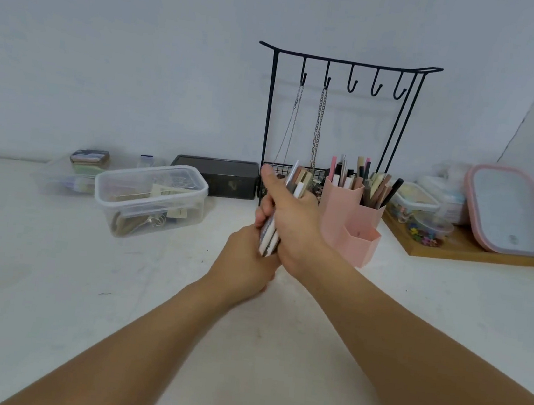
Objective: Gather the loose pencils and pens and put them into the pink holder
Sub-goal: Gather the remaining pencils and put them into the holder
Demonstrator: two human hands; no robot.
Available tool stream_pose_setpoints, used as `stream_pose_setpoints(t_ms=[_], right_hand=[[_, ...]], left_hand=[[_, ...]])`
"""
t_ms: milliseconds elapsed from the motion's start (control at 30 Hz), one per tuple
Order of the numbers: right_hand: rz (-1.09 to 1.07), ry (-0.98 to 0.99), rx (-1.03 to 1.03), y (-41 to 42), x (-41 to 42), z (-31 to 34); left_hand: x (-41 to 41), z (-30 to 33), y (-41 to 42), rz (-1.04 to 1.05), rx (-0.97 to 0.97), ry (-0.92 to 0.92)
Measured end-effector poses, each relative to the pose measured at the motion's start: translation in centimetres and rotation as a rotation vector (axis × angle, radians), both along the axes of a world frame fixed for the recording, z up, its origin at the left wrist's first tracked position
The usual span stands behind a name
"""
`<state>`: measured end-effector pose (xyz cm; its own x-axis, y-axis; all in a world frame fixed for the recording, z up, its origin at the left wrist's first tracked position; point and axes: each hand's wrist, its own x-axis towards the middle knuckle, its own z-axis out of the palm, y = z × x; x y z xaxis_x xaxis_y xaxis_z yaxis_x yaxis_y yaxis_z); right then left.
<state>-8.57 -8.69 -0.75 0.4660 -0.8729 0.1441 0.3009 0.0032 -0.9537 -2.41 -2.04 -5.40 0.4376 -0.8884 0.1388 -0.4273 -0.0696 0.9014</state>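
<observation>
Hands together: right hand, left hand grip pen bundle (beside pink holder)

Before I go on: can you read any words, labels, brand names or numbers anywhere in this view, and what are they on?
No text can be read.
Dark box: a pale mark on its front, too blurred.
Clear plastic container: paper tags inside, too small.
Pink-rimmed lid: a small dark mark, unreadable.
Bundle of pens and pencils in the right hand: no legible print.

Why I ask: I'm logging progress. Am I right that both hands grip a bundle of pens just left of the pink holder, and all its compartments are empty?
Not quite. The head view shows both hands, left hand and right hand, gripping the bundle of pens left of the pink holder, but its two taller compartments already hold pens.
</observation>
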Motion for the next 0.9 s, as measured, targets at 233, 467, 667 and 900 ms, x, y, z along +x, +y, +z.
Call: stream_pose_setpoints(t_ms=[233,467,667,900], right_hand=[[-0.038,0.175,-0.306,0.6,-1.9,0.1],[-0.116,0.303,-0.451,1.7,-6.6,-2.3],[-0.470,0.655,-0.555,-2.4,-9.1,-0.5],[-0.425,1.126,-0.678,-3.4,-9.8,-1.8]], left_hand=[[1.2,-0.3,0.5,-0.241,0.045,-0.208],[1.2,-0.2,0.5,-0.337,-0.088,0.117],[1.5,-0.9,-0.1,-0.261,-0.058,0.075],[1.6,-1.1,-0.6,-0.242,-0.082,0.123]])
